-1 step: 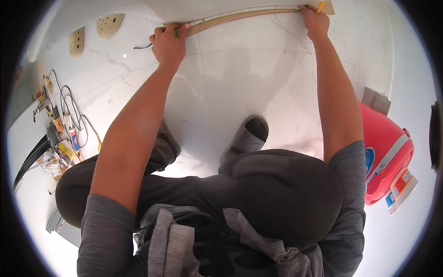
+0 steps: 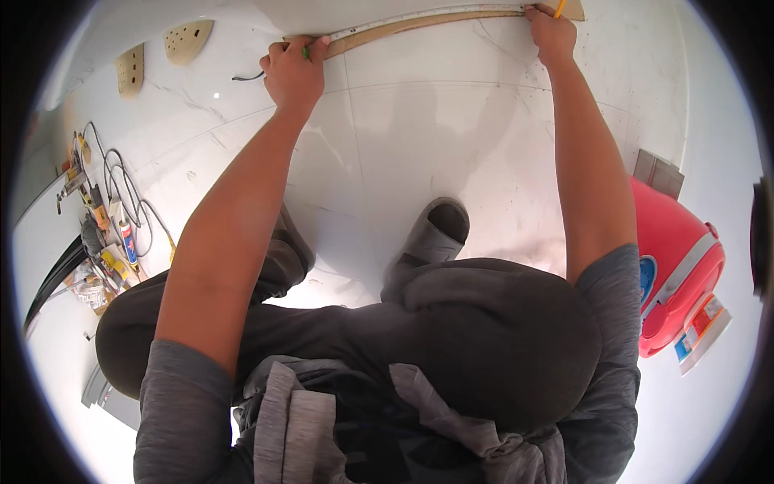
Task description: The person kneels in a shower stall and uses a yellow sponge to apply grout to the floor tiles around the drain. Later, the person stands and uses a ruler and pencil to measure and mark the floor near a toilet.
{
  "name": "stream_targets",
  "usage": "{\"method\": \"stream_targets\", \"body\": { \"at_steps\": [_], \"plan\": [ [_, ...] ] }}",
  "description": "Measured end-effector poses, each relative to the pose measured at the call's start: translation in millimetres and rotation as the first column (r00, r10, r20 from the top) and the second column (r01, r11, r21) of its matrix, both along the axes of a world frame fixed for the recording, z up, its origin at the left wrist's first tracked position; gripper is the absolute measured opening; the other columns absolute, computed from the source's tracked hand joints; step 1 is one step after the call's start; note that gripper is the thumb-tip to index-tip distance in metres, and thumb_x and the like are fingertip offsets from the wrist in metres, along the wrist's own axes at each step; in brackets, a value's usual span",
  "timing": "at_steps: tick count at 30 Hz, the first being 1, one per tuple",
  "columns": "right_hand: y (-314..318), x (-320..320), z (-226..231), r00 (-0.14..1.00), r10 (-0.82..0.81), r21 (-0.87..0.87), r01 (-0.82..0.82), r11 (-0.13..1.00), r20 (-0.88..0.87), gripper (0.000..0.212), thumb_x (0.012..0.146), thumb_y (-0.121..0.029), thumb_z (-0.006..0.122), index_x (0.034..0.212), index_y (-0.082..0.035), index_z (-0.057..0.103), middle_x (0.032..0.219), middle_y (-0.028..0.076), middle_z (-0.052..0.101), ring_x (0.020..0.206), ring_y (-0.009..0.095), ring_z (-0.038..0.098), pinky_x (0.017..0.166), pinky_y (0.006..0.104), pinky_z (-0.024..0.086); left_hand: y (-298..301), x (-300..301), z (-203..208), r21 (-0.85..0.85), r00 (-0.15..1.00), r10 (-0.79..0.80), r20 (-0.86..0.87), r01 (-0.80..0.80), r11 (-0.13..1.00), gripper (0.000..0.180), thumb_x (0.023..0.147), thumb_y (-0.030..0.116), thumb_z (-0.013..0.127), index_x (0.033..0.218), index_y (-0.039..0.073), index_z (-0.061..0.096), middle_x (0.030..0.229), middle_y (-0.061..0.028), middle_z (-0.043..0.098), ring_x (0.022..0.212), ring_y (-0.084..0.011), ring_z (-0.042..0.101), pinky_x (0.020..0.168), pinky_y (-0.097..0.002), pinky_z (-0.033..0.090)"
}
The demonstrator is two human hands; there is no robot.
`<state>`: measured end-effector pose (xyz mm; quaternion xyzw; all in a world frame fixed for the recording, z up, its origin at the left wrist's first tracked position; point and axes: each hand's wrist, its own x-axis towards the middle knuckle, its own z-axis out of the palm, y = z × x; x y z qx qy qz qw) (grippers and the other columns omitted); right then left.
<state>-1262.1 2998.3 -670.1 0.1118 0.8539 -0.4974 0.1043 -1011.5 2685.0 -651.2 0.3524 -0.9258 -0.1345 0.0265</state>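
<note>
Along the far edge of the view, a thin strip of brown wood (image 2: 403,29) lies across the white floor. The pale blade of a tape measure (image 2: 427,14) stretches along it between my hands. My left hand (image 2: 294,74) is closed round the tape measure's case; only a bit of green and a dark strap show past the fingers. At the strip's right end, my right hand (image 2: 554,39) pinches the blade's end. A yellow pencil (image 2: 559,9) sticks up from the same fingers, its lower part hidden.
Two beige perforated clogs (image 2: 188,42) lie at the far left. Nearer on that side are a looped cable (image 2: 121,173), a sealant tube (image 2: 129,242) and assorted tools. To my right stands a red cooler box (image 2: 673,234), with a grey tile piece (image 2: 657,173) behind it.
</note>
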Motion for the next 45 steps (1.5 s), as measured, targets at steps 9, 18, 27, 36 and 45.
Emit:
{"method": "stream_targets", "body": {
  "at_steps": [9, 18, 27, 36, 45],
  "plan": [
    [-3.4, -2.4, -3.8, 0.994, -0.003, -0.057, -0.003, 0.998, -0.107, 0.034, 0.082, -0.012, 0.067, 0.113, 0.000, 0.075, 0.088, 0.012, 0.075, 0.078, 0.020, 0.067, 0.068, 0.0328, 0.051, 10.9, -20.0, -2.4, 0.074, 0.997, 0.072, 0.010, -0.072, 0.995, 0.046, 0.094, 0.061, 0.061, 0.112, 0.021, 0.076, 0.122, -0.0079, 0.058, 0.117, -0.0335, 0.045, 0.097, -0.0459, 0.045],
    [0.7, -4.4, -4.8, 0.995, -0.031, -0.254, 0.054, 0.966, 0.094, 0.031, 0.089, -0.015, 0.072, 0.116, -0.001, 0.072, 0.092, 0.006, 0.071, 0.058, 0.009, 0.051, 0.050, 0.0242, 0.037, 11.5, -22.4, -0.8, 0.095, 0.991, 0.125, 0.042, -0.128, 0.987, 0.054, 0.090, 0.065, 0.062, 0.115, 0.018, 0.075, 0.126, -0.0075, 0.059, 0.122, -0.0356, 0.045, 0.100, -0.0462, 0.046],
    [17.5, 14.0, 13.5, 0.964, -0.263, -0.371, 0.229, 0.900, -0.043, 0.032, 0.098, -0.025, 0.061, 0.109, 0.003, 0.072, 0.087, 0.009, 0.069, 0.060, 0.010, 0.052, 0.053, 0.0248, 0.039, 14.9, -20.9, -7.5, 0.062, 0.992, 0.122, -0.015, -0.121, 0.991, 0.047, 0.092, 0.061, 0.063, 0.110, 0.020, 0.077, 0.124, -0.0066, 0.058, 0.117, -0.0338, 0.044, 0.098, -0.0475, 0.043],
    [-19.0, 106.8, 48.3, 0.802, 0.540, -0.267, -0.595, 0.758, -0.257, 0.033, 0.101, -0.035, 0.060, 0.099, -0.006, 0.076, 0.082, 0.003, 0.072, 0.070, 0.013, 0.060, 0.065, 0.0278, 0.050, 15.1, -22.5, -4.6, 0.060, 0.991, 0.132, -0.008, -0.132, 0.989, 0.047, 0.093, 0.060, 0.062, 0.110, 0.020, 0.077, 0.123, -0.0066, 0.058, 0.117, -0.0340, 0.045, 0.098, -0.0482, 0.042],
    [-82.5, 113.5, 28.6, 0.460, 0.687, 0.082, -0.796, 0.600, -0.562, 0.015, 0.092, -0.020, 0.070, 0.094, -0.006, 0.074, 0.084, 0.010, 0.072, 0.076, 0.026, 0.069, 0.069, 0.0354, 0.055, 14.5, -22.9, -6.8, 0.010, 0.993, 0.120, 0.000, -0.120, 0.993, 0.046, 0.092, 0.060, 0.063, 0.111, 0.020, 0.076, 0.125, -0.0083, 0.060, 0.118, -0.0359, 0.047, 0.098, -0.0460, 0.046]
  ]
}}
